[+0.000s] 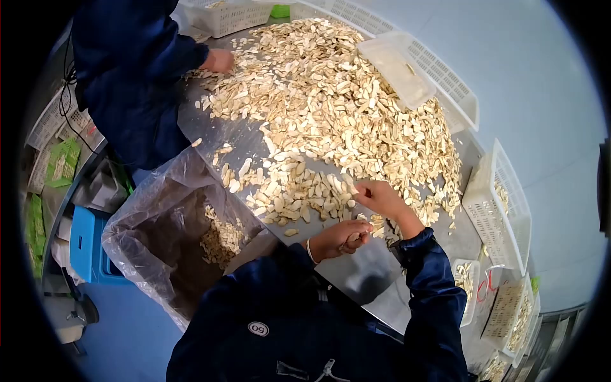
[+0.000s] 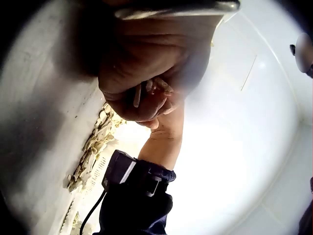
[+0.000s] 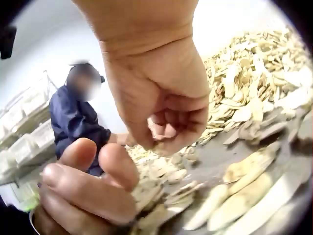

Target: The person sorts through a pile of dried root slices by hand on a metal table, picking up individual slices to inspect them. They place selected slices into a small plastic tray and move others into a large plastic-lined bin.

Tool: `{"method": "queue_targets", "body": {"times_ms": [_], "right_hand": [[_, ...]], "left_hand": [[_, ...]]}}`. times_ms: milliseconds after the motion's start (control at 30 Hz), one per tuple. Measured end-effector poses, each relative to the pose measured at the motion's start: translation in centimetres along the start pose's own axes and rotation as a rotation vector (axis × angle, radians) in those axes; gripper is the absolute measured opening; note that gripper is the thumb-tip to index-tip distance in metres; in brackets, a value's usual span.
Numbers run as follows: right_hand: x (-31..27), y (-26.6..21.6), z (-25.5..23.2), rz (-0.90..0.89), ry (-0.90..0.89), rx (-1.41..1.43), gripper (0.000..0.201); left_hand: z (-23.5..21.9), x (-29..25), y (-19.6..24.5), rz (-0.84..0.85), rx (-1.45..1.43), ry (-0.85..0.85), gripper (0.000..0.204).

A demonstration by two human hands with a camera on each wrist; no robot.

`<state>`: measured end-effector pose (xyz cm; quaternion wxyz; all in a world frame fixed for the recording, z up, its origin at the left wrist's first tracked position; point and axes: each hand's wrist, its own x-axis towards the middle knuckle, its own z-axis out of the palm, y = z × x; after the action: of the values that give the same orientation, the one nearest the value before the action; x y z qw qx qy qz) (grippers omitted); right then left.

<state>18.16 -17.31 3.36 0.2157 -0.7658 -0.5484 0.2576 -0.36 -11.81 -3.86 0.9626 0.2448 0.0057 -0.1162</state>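
Observation:
My left hand (image 1: 340, 240) is held near the table's front edge with its fingers curled. Inside that curl, the left wrist view shows a few thin pale dried slices (image 2: 150, 87). Just beyond it, my right hand (image 1: 382, 198) reaches from the right over the near edge of the pile, its thumb and fingertips drawn together. A pale slice (image 1: 348, 182) shows right at those fingertips; most of what they pinch is hidden by the fingers in the right wrist view. A large heap of dried slices (image 1: 318, 95) spreads across the metal table (image 1: 223, 137) ahead.
A box lined with clear plastic (image 1: 149, 219) stands left of me, some slices inside. White perforated baskets (image 1: 499, 210) line the right side, and a translucent tray (image 1: 401, 73) leans on the heap. Across the table, another person's hand (image 1: 219, 61) touches the slices. A blue bin (image 1: 89, 245) is farther left.

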Motion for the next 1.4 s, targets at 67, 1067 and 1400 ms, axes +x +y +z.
{"method": "queue_targets", "body": {"times_ms": [67, 1067, 1400], "right_hand": [[0.3, -2.1, 0.9, 0.032, 0.015, 0.591, 0.022], [6.2, -5.2, -7.0, 0.105, 0.45, 0.412, 0.022], [8.5, -7.4, 4.3, -0.409, 0.071, -0.126, 0.015]], "left_hand": [[0.2, 0.0, 0.1, 0.002, -0.025, 0.025, 0.021], [0.8, -0.7, 0.9, -0.021, 0.052, -0.006, 0.014], [-0.7, 0.1, -0.6, 0.038, -0.088, 0.067, 0.019]]}}
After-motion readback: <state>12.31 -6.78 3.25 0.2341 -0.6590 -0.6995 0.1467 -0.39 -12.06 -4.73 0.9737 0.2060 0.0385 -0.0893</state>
